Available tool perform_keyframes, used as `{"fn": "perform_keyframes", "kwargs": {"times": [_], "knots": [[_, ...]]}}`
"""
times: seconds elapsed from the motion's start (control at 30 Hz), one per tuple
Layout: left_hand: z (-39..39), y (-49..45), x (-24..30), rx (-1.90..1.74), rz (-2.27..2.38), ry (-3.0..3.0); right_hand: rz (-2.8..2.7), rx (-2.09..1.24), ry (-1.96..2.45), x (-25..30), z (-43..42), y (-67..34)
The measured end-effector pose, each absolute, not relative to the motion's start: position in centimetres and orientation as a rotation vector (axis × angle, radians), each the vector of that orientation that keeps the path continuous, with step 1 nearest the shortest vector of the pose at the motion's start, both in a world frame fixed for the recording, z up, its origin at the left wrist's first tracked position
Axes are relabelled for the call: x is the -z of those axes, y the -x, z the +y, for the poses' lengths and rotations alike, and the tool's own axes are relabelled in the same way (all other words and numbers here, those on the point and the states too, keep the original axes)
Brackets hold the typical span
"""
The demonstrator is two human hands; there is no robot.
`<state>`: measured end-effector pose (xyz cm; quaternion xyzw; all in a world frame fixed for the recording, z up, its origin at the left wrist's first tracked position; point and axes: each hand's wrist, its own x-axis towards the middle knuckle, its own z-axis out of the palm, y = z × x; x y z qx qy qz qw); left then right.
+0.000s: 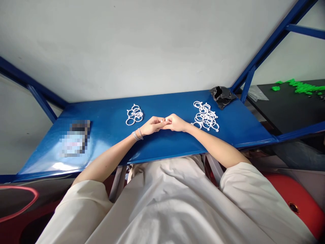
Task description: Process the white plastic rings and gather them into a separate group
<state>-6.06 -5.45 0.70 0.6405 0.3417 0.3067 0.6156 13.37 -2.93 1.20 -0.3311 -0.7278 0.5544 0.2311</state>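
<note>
My left hand (152, 126) and my right hand (176, 123) meet at the middle of the blue table (106, 142), fingers curled and pinched together on a small white piece (166, 119) that is mostly hidden. Bracelets circle my left wrist. A small heap of white plastic rings (134, 114) lies to the left of my hands. A larger heap of white rings (206, 116) lies to their right, close to my right forearm.
A crumpled black bag (222, 96) sits at the back right of the table. A blurred flat item (74, 139) lies at the left. A black table with green parts (301, 87) stands to the right. Blue frame bars (269, 44) slant overhead. Red seats flank me.
</note>
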Motion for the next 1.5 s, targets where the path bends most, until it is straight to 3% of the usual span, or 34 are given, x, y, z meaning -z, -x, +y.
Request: {"fn": "perform_keyframes", "kwargs": {"times": [0.57, 0.8, 1.13, 1.5], "knots": [[-5.0, 6.3, -0.4, -0.745, 0.782, -1.452, -2.115, -1.28, 0.888, -0.4, -2.5, -13.1], [-5.1, 6.6, -0.7, -0.737, 0.8, -1.44, -1.958, -1.569, 0.765, -0.7, -2.6, -13.4], [-5.0, 6.7, -0.5, -0.641, 0.841, -1.64, -2.158, -1.705, 0.719, -2.4, -2.3, -14.6], [-4.9, 6.8, -0.7, -0.649, 0.799, -1.583, -1.962, -1.971, 0.607, -2.5, -2.5, -14.5]]}}
